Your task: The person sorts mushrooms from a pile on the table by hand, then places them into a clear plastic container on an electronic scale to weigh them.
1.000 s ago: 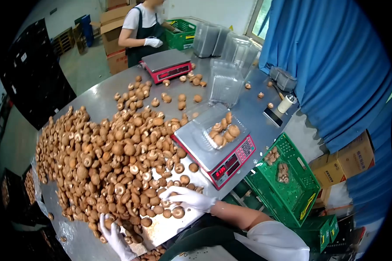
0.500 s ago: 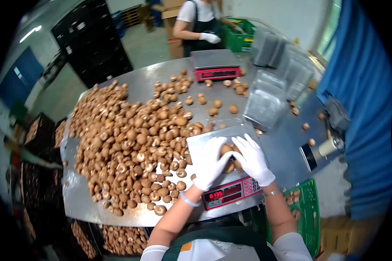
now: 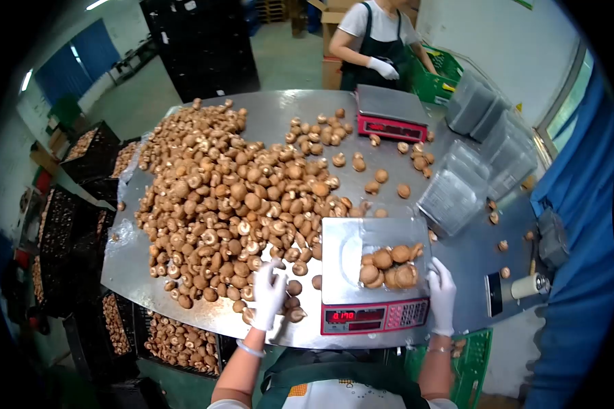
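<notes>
Scale, red housing w/ silver platform, stands at near edge of table. Display is lit red; digits too small to read w/ certainty. Clear tray rests on R part of platform; brown mushrooms lie grouped inside, toward near half.

L hand, white-gloved, is at near edge of mushroom pile, L of scale, w/ loose pcs. close on both sides. Fingers point away from body. L grip: can't tell if apart or clamped on a mushroom.

R hand, also white-gloved, is at R side of scale; fingertips are at or near tray edge. R grip: can't tell if apart or clamped on edge; contact not confirmed.

Surroundings: pile covers L & ctr. of table; scattered pcs. lie beyond scale. 2nd scale, also red, stands at far side. Stacked clear trays are btwn both scales & R edge, tilted. Flat black device lies near R edge, next to white roll.

Co-worker, in dark apron, stands past far edge, one arm extended to green crate. Black crates w/ more mushrooms are below table, lower L.
</notes>
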Motion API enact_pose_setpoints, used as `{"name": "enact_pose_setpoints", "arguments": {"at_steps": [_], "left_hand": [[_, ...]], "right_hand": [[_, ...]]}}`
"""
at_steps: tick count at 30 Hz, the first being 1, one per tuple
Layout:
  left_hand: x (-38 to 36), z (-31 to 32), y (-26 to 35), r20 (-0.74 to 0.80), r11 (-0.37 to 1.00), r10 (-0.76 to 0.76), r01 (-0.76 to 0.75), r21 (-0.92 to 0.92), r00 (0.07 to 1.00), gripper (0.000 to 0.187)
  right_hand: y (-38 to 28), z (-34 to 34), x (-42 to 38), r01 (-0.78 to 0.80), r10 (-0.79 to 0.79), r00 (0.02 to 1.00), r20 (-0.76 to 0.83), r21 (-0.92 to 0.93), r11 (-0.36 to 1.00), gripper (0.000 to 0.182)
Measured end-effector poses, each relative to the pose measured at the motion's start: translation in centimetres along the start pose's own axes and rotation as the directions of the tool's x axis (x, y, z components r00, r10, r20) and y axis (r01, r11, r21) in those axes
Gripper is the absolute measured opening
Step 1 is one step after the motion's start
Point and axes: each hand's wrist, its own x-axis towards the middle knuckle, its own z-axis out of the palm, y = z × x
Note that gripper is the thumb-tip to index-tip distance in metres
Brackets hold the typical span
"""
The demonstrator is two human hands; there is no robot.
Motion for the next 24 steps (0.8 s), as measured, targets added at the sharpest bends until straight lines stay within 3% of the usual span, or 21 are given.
{"name": "enact_pose_setpoints", "arguments": {"at_steps": [2, 4, 7, 11, 12, 15, 18, 20, 22, 24], "left_hand": [[3.6, -0.1, -1.7, -0.08, 0.986, 0.149, -0.142, 0.087, 0.986, 0.046], [6.7, 0.6, -2.6, -0.043, 0.969, 0.179, -0.169, 0.179, 0.983, 0.051], [10.1, 2.6, -4.6, 0.026, 0.922, 0.178, -0.176, 0.344, 0.984, 0.057], [12.4, 3.8, -5.6, 0.119, 0.839, 0.213, -0.244, 0.486, 0.97, 0.045], [12.7, 3.6, -4.8, 0.161, 0.827, 0.156, -0.218, 0.519, 0.975, 0.043], [13.9, 2.9, -5.2, 0.168, 0.846, 0.255, -0.304, 0.437, 0.952, 0.04], [13.1, 2.1, 0.4, 0.027, 0.962, 0.22, -0.222, 0.157, 0.975, 0.035], [10.9, 2.0, 6.3, 0.12, 0.976, 0.202, -0.19, -0.107, 0.972, 0.027], [8.7, 2.6, 10.2, 0.225, 0.925, 0.331, -0.269, -0.268, 0.916, 0.03], [7.2, 3.6, 12.8, 0.266, 0.846, 0.518, -0.442, -0.297, 0.813, 0.028]], "right_hand": [[0.8, 1.1, -0.4, -0.045, 0.043, 0.999, 0.015, 0.117, 0.992, 0.043], [-1.2, 1.5, -1.1, 0.004, -0.004, 1.0, -0.004, 0.03, 1.0, 0.05], [-0.9, 2.2, -2.4, -0.03, 0.029, 0.999, 0.014, 0.061, 0.998, 0.055], [-1.8, 2.5, -4.2, -0.025, 0.025, 1.0, 0.009, 0.105, 0.994, 0.056], [-2.1, 2.3, -4.6, -0.016, 0.017, 1.0, -0.002, 0.118, 0.993, 0.054], [-2.3, 1.4, -5.7, -0.047, 0.049, 0.999, -0.016, 0.132, 0.99, 0.049], [-1.9, 0.6, -6.0, -0.111, 0.117, 0.992, -0.045, 0.112, 0.988, 0.041], [-1.5, 0.2, -5.9, -0.061, 0.068, 0.996, -0.064, 0.098, 0.993, 0.037], [-1.5, 0.1, -6.4, -0.071, 0.077, 0.995, -0.069, 0.087, 0.994, 0.033], [-2.0, 0.3, -5.8, -0.046, 0.056, 0.996, -0.073, 0.124, 0.991, 0.033]]}}
